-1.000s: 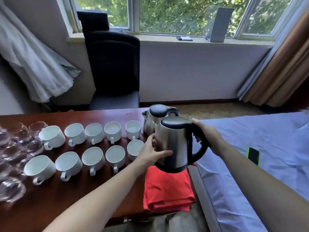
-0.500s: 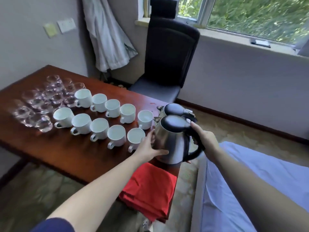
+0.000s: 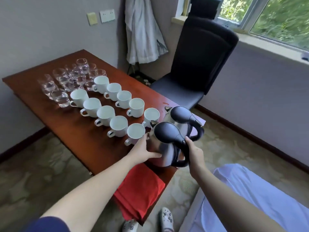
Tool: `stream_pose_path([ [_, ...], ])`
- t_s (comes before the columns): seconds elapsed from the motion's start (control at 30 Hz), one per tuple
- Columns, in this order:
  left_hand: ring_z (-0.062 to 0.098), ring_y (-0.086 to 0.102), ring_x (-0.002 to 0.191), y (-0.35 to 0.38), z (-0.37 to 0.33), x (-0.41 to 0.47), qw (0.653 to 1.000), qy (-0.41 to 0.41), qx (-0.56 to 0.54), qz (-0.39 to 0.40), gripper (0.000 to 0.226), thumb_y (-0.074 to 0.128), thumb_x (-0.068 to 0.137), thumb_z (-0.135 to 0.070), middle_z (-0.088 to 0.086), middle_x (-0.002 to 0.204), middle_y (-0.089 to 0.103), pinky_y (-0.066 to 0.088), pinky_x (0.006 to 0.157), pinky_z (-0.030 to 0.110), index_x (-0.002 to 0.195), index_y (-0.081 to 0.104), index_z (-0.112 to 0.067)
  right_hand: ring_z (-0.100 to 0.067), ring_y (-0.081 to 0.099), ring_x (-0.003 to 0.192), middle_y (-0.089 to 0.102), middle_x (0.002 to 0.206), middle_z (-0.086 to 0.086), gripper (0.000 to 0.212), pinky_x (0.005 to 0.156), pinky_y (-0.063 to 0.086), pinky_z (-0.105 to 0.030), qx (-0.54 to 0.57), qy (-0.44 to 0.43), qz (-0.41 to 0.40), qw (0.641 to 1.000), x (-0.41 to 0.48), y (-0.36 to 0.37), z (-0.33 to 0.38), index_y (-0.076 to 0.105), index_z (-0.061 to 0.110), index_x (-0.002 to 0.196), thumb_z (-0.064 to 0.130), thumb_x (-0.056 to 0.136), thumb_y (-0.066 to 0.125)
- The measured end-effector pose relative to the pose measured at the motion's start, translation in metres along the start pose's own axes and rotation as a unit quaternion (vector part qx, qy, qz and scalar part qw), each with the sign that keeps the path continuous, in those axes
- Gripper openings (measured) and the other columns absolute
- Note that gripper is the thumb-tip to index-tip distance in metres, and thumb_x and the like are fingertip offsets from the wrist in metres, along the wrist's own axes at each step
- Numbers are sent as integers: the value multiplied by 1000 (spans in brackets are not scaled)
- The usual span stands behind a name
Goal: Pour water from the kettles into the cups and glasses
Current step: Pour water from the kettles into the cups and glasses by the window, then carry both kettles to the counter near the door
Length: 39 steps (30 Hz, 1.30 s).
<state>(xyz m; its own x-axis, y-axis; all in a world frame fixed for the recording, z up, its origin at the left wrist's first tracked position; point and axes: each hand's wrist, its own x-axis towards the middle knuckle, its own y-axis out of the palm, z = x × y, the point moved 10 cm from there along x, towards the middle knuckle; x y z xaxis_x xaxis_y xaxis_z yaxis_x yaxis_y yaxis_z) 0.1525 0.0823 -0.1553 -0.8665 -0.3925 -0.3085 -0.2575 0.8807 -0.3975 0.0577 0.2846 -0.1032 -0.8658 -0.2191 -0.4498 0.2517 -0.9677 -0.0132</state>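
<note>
Two steel kettles with black lids stand at the near right end of the brown table (image 3: 70,131). My right hand (image 3: 194,152) grips the black handle of the nearer kettle (image 3: 164,143). My left hand (image 3: 143,150) presses its palm and fingers against that kettle's steel side. The second kettle (image 3: 181,118) stands just behind it, untouched. Several white cups (image 3: 118,108) sit in two rows across the middle of the table. Several clear glasses (image 3: 70,79) cluster at the far left end. The nearest cup (image 3: 135,133) is right beside my left hand.
A folded red cloth (image 3: 140,190) hangs over the table's near corner, below the kettles. A black chair (image 3: 197,64) stands behind the table by the window. A bed with a pale sheet (image 3: 250,198) lies on the right. White shoes (image 3: 165,218) show on the floor.
The view has swung left and down, showing the whole table. The nearer kettle came down from above the red cloth to the table's end; both hands kept their places on it.
</note>
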Motion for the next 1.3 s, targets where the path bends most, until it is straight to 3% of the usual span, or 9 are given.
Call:
stream_pose_path([
  [0.2, 10, 33, 142, 4, 2, -15, 998, -22, 23, -48, 129, 86, 50, -54, -8, 153, 40, 31, 117, 37, 156, 16, -30, -19, 68, 82, 75, 83, -4, 24, 83, 51, -40, -1, 32, 129, 991, 23, 10, -23, 76, 15, 79, 32, 89, 65],
  [0.33, 13, 30, 145, 15, 33, -23, 993, -68, -8, -94, 137, 87, 47, -60, -6, 157, 34, 31, 118, 43, 156, 9, -34, -14, 65, 79, 73, 79, 1, 26, 79, 47, -34, -15, 24, 200, 979, 31, 15, -30, 77, 18, 74, 25, 93, 60],
  [0.67, 21, 29, 147, 17, 14, -41, 975, -103, 30, -193, 97, 72, 85, -11, 2, 159, 30, 26, 120, 40, 158, 11, -25, -16, 59, 92, 70, 99, -3, 40, 82, 43, -36, -78, 42, 327, 941, 26, 29, -54, 67, 10, 99, 45, 87, 51],
  [0.77, 23, 35, 144, 23, 12, -50, 962, -127, 12, -239, 90, 68, 90, -13, 5, 157, 36, 29, 118, 39, 158, 11, -26, -13, 60, 95, 72, 103, -4, 38, 88, 45, -31, -149, 15, 361, 920, 27, 29, -50, 70, 9, 104, 41, 96, 50],
  [0.9, 31, 43, 136, 44, 2, -65, 942, -196, 19, -273, 72, 62, 94, -26, 16, 149, 42, 36, 111, 39, 152, 23, -8, -14, 62, 88, 70, 87, 5, 22, 77, 44, -27, -331, -142, 283, 889, 50, 6, -3, 71, 16, 92, 36, 90, 61],
  [1.0, 32, 58, 114, 50, -14, -77, 914, -218, -16, -343, 37, 50, 98, -46, 14, 116, 64, 44, 96, 38, 106, 55, -10, -20, 60, 93, 67, 94, -2, 17, 81, 45, -30, -385, -253, 219, 860, 67, -7, 38, 66, 16, 100, 18, 85, 61],
  [1.1, 29, 67, 97, 75, -21, -66, 927, -216, -107, -288, 61, 43, 87, -71, 7, 92, 73, 49, 97, 40, 79, 66, -15, -33, 55, 101, 61, 102, -14, 29, 86, 43, -36, -382, -318, 160, 853, 83, -16, 66, 57, 15, 107, 15, 78, 59],
  [1.2, 19, 62, 103, 107, -23, -54, 928, -211, -203, -230, 63, 55, 84, -70, -1, 102, 67, 44, 100, 32, 106, 66, -11, -35, 42, 118, 48, 123, -17, 52, 97, 35, -35, -391, -303, 116, 861, 98, -27, 79, 47, 6, 125, 12, 77, 65],
  [1.3, 15, 56, 109, 125, -22, -43, 910, -207, -274, -231, 63, 73, 77, -54, -2, 111, 63, 41, 103, 32, 120, 58, -11, -31, 51, 117, 52, 123, -12, 71, 95, 46, -39, -395, -219, 190, 872, 119, -21, 62, 40, 9, 131, 20, 70, 74],
])
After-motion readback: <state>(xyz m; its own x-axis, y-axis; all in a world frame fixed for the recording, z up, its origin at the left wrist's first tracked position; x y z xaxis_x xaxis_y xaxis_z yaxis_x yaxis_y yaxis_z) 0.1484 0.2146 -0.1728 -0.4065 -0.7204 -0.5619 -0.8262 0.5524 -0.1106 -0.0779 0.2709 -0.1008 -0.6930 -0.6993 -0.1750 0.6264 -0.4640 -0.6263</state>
